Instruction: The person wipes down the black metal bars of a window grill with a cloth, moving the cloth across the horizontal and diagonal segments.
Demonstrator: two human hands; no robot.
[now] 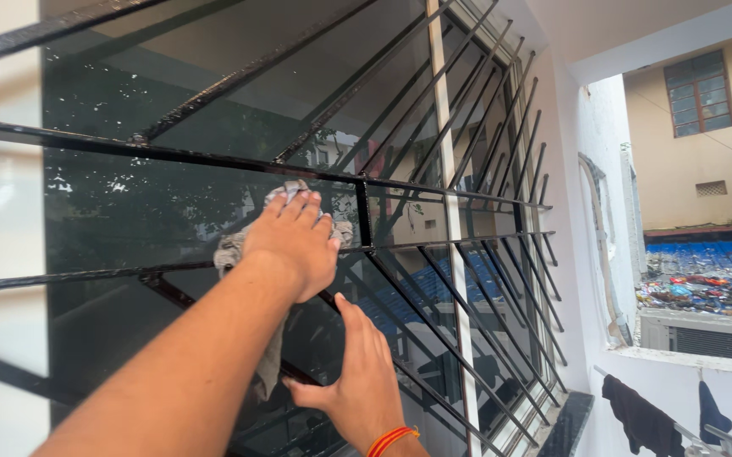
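Against the dark window glass (171, 211), a little to the nine o'clock side of the centre of our view, we press a grey cloth (239, 245) flat with our left hand (294, 245). The fingers (298, 207) lie spread and straight over the cloth, pinning it to the pane rather than curling round it, and they reach through a gap in the black metal grille (366, 211). A loose tail of the cloth hangs down toward six o'clock, behind our forearm.

At five o'clock from the cloth, just beside that forearm, our right hand (357, 381) rests with its palm open and fingers together against the lower grille bars and glass, closed on nothing. An orange thread band (391, 438) circles its wrist.

The grille's crossbars run from nine o'clock to three o'clock, with slanted bars fanning up toward one o'clock. A pale window frame post (450, 220) stands upright behind the bars, at three o'clock from the cloth. The glass mirrors trees and a blue roof.

Farther out at three o'clock a white wall (569, 279) runs away from us, and past it we see a beige building (713, 144) and a littered blue roof (704, 271). At five o'clock, dark clothes (637, 419) hang on a line.
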